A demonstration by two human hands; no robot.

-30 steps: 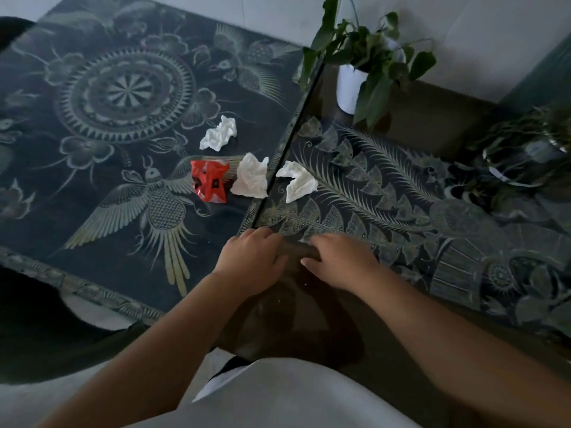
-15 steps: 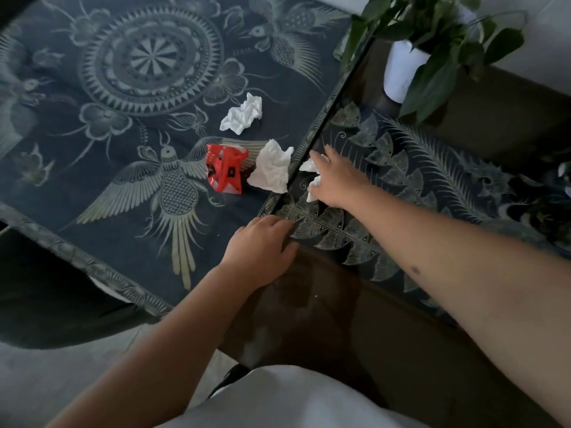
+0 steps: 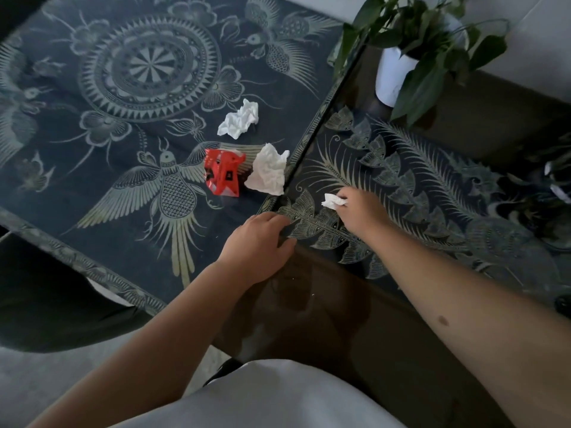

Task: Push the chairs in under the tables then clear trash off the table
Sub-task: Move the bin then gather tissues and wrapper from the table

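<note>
My right hand [image 3: 363,211] is closed around a crumpled white tissue [image 3: 332,201] just above the right table [image 3: 432,193], which has a leaf pattern. On the table's near edge my left hand [image 3: 259,242] lies flat with its fingers together, holding nothing. The left table [image 3: 102,149], patterned with birds and a mandala, carries two more crumpled white tissues [image 3: 238,122] [image 3: 268,169] and a crushed red wrapper [image 3: 222,173]. All three lie close to the seam between the tables.
A potted plant in a white pot [image 3: 391,76] stands at the far end of the right table. More leaves and something white [image 3: 556,180] show at the right edge. A dark chair [image 3: 46,304] sits under the left table's near edge. Pale floor lies below.
My right hand left the near table edge, reached the tissue on the right table, closed on it and drew it back towards me. My left hand stayed on the edge.
</note>
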